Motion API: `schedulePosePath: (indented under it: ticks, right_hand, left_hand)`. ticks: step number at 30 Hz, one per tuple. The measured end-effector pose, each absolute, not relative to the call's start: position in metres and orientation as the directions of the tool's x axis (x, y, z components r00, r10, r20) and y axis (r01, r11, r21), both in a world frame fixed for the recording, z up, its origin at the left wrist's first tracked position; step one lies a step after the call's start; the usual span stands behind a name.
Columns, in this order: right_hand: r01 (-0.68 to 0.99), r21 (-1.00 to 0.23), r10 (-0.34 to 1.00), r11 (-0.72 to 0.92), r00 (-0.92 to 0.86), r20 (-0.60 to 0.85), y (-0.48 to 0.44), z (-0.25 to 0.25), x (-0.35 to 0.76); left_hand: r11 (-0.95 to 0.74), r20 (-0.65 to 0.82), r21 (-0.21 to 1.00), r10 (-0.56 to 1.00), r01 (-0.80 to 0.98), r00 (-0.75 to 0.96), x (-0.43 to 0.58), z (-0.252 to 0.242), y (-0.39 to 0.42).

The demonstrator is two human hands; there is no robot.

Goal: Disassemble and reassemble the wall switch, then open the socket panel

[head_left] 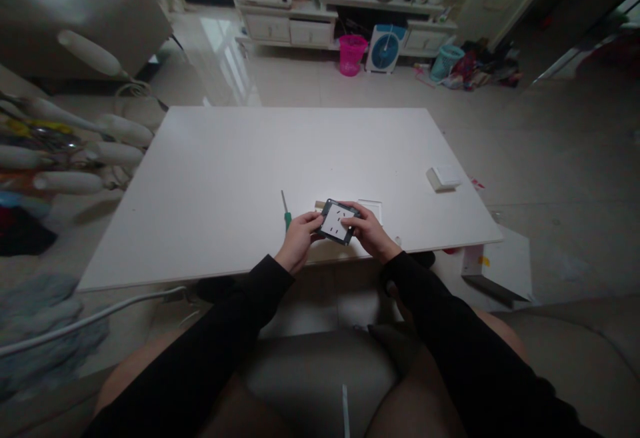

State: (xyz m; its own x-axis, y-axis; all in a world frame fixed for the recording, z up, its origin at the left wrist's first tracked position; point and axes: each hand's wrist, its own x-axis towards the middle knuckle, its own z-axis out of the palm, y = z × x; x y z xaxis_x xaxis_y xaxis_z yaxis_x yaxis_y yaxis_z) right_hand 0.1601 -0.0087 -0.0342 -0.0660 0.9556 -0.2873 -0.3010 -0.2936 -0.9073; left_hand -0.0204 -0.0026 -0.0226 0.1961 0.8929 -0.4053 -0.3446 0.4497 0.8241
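Between my two hands is a wall socket [336,223], a white face with dark slots set in a dark square frame, held tilted above the table's near edge. My left hand [300,238] grips its left side, thumb on the frame. On the right side, my right hand [369,228] holds it with the thumb resting on the white face. A screwdriver [287,215] with a green handle lies just left of my left hand. Behind my right hand lies a white square frame [377,206], partly covered by the hand. A small brownish piece [319,205] shows behind the socket.
The white table [240,165] spreads in front of me. A white box-like piece [443,178] sits near its right edge. A white box [505,261] stands on the floor at right. Beyond are a pink basket [353,57], a blue fan [385,50] and a low cabinet [313,33].
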Motion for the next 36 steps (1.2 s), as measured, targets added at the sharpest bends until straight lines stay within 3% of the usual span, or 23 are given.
schedulePosePath:
  ticks: [13,36]
  right_hand:
    - [-0.392,-0.879,0.962,-0.272,-0.103,-0.251,-0.0068,-0.0315,0.1616]
    - [-0.353,-0.904,0.970,-0.241,-0.063,-0.235,-0.0049,-0.0371,0.1627]
  left_hand:
    - [0.442,-0.423,0.828,0.896,-0.346,0.133,-0.0215,-0.0263,-0.0020]
    - [0.475,-0.446,0.822,0.880,-0.315,0.163,-0.0215,-0.0229,-0.0046]
